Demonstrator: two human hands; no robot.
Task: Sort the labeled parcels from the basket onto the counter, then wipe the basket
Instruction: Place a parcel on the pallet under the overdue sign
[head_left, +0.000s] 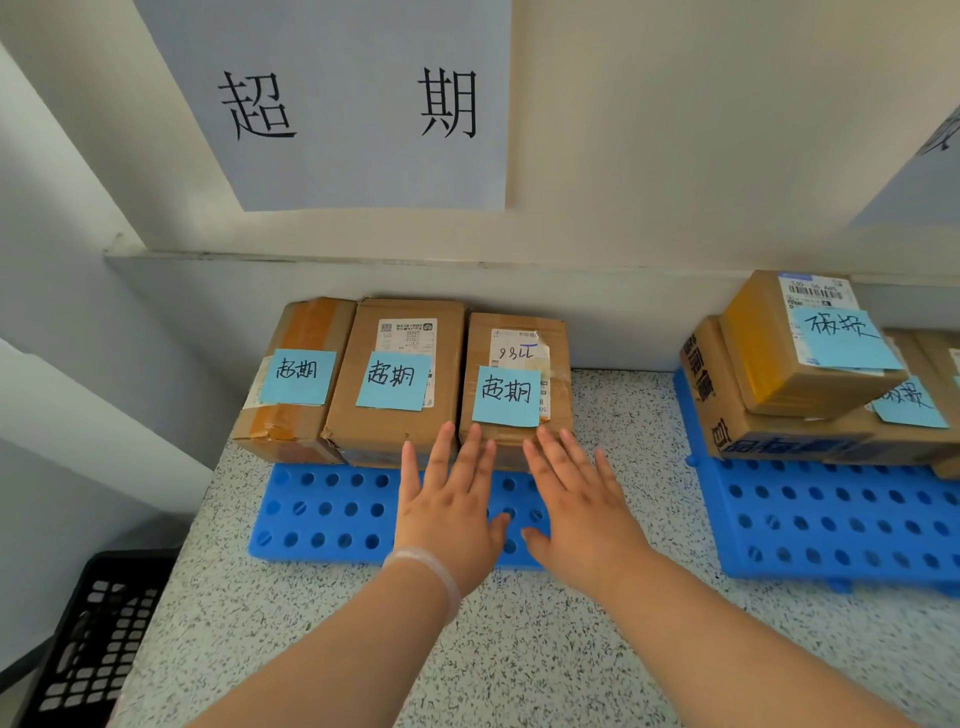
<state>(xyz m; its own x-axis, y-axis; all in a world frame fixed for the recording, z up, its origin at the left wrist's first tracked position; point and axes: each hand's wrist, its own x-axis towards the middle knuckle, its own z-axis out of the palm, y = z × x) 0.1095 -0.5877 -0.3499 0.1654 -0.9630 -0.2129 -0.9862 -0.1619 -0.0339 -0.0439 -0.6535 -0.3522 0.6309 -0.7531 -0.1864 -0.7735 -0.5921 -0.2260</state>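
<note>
both hands lie palm-down over the blue tray (322, 514), fingers straight & spread, gripping nothing. left hand (447, 499) & right hand (576, 499) sit side by side, fingertips touching the near edge of the rightmost parcel (519, 343) at their 12 o'clock. flat hands like this look like a shove or squaring-up rather than a lift, prob. nudging the box back toward the wall & flush w/ its neighbours. the middle parcel (400, 364) is at 11 o'clock, the leftmost parcel (296, 364) at 10, & all 3 stand in a tight row at the far end of the tray. each wears a blue note (506, 396) w/ the same characters as the wall sign (353, 104) straight above at 12, so this spot seems to be the group for that label. notes face up & toward the viewer so they read at a glance. at 2-3 o'clock a second blue tray (831, 519) holds another stack (810, 353) w/ different notes, kept well apart so the groups don't mix. the trays rest on the speckled counter (519, 649). the black basket (98, 639) sits low at 8 o'clock, off the counter's left edge; can't tell if anything's inside. sorting looks far along; the wipe isn't begun, no cloth in sight.
</note>
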